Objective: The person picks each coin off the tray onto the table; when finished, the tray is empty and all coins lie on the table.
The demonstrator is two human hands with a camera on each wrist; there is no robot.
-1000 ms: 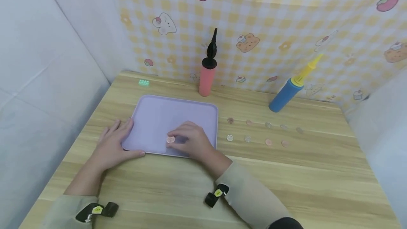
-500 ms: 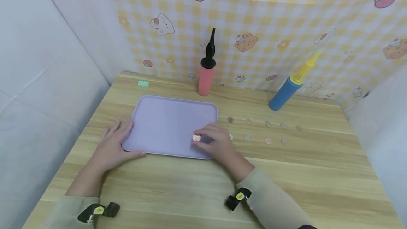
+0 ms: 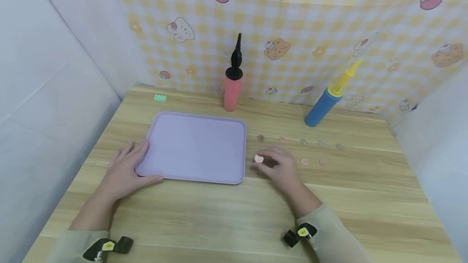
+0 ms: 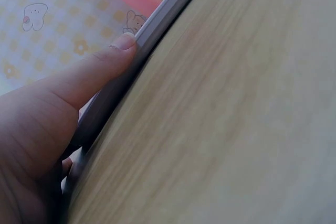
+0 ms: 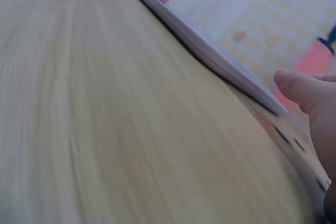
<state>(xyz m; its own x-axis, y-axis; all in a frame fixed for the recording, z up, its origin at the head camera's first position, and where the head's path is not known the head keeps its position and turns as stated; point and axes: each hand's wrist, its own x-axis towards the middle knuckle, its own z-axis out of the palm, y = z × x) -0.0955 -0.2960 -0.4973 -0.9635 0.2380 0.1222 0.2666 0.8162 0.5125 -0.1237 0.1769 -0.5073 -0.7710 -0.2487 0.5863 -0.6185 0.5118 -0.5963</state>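
Note:
In the head view my right hand (image 3: 281, 169) pinches a small coppery coin (image 3: 258, 158) between thumb and forefinger, just right of the lilac tray (image 3: 197, 177). Several more coins lie in two rows on the table, among them a dark one (image 3: 261, 138) at the far row's left end and a copper one (image 3: 304, 161) in the near row. The right hand covers part of the near row. My left hand (image 3: 126, 171) rests at the tray's near left corner, fingers along its left side; the left wrist view shows the thumb (image 4: 102, 69) against the tray's rim.
Behind the tray stands a pink hand pump (image 3: 232, 94) with a black nozzle. A blue pump (image 3: 321, 108) with a yellow nozzle leans near the back right. A small mint-green toy brick (image 3: 160, 98) lies at the back left. A checked cloth (image 3: 204, 39) hangs behind the table.
My right hand has moved right with the coin, from over the tray to beyond its right edge. The left hand stays at the tray's corner.

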